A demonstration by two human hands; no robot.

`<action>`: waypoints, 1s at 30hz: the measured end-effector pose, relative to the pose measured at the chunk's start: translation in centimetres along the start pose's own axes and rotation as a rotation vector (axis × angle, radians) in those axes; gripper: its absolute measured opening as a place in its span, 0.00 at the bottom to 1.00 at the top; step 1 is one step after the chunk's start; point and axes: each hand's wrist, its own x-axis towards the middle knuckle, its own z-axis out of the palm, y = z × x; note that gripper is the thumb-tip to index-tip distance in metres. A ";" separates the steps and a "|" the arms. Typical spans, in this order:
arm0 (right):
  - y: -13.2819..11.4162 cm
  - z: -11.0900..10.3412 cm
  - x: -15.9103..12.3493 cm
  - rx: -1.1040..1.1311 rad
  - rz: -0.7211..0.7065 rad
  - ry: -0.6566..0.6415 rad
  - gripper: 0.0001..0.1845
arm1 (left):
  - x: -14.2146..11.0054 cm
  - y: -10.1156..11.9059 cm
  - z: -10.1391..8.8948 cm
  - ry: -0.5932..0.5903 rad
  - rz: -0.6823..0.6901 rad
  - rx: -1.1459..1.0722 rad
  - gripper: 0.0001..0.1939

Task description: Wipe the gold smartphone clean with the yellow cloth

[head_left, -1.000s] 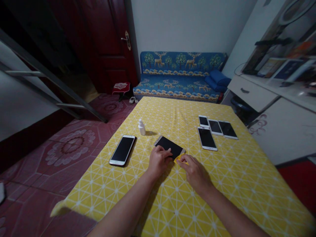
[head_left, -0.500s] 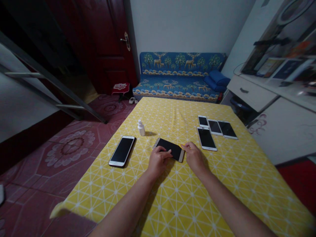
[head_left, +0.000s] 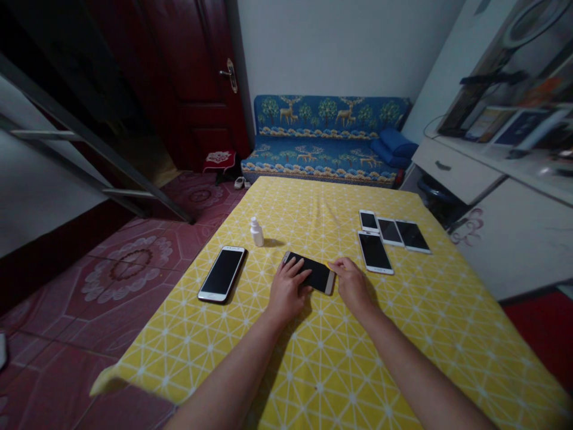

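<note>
A dark-screened phone [head_left: 316, 273] lies flat on the yellow tablecloth [head_left: 313, 358] in front of me. My left hand [head_left: 289, 289] rests on its near left part, fingers stretched flat over the screen. My right hand [head_left: 353, 283] sits at the phone's right end, fingers pinched on a small yellow cloth [head_left: 330, 266] that barely shows at the fingertips. A white-framed phone [head_left: 222, 272] lies to the left, apart from both hands.
A small white bottle [head_left: 256, 232] stands behind the middle phone. Several phones [head_left: 387, 236] lie in a group at the right. Beyond the table are a blue patterned sofa [head_left: 326, 140], a dark red door [head_left: 197, 83] and white cabinets [head_left: 505, 197] on the right.
My right hand carried the yellow cloth from the phone's near edge up to its right end. The phone turned slightly under my left hand, whose fingers slid further onto the screen.
</note>
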 end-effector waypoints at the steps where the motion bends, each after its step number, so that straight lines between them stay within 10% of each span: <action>1: -0.1 -0.1 -0.1 -0.011 0.001 -0.001 0.25 | 0.0 0.0 0.0 -0.012 -0.016 0.004 0.22; 30: -1.3 -0.6 -6.5 -0.131 -0.191 0.026 0.30 | -0.3 1.0 -0.2 -0.023 -0.059 0.164 0.19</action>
